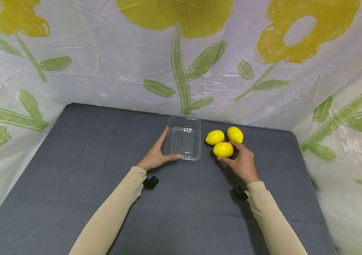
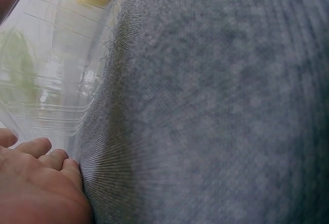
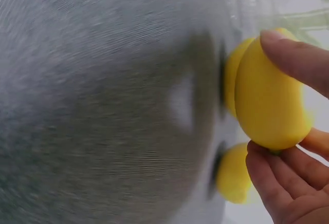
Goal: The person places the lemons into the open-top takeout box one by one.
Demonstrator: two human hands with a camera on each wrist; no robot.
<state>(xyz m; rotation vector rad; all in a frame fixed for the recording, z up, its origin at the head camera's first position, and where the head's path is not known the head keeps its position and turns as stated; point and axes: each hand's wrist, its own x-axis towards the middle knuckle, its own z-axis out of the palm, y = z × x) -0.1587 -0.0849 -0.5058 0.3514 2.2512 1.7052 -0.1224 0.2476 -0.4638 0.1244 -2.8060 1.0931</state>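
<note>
A clear plastic container (image 1: 182, 138) lies at the back middle of the dark cloth. My left hand (image 1: 156, 156) rests against it, with straight fingers along the left side and the thumb across the near edge. In the left wrist view, the fingertips (image 2: 38, 147) touch the transparent wall (image 2: 56, 90). My right hand (image 1: 242, 163) grips a yellow lemon (image 1: 223, 149) between thumb and fingers. That lemon (image 3: 270, 93) appears slightly off the cloth in the right wrist view. Behind it lie two more lemons, one on the left (image 1: 215, 137) and one on the right (image 1: 235, 135).
Dark grey cloth (image 1: 82, 170) covers the table. A pale curtain with yellow flowers (image 1: 120, 81) hangs along the back edge and both sides. Black wrist cameras (image 1: 150, 182) sit on both forearms.
</note>
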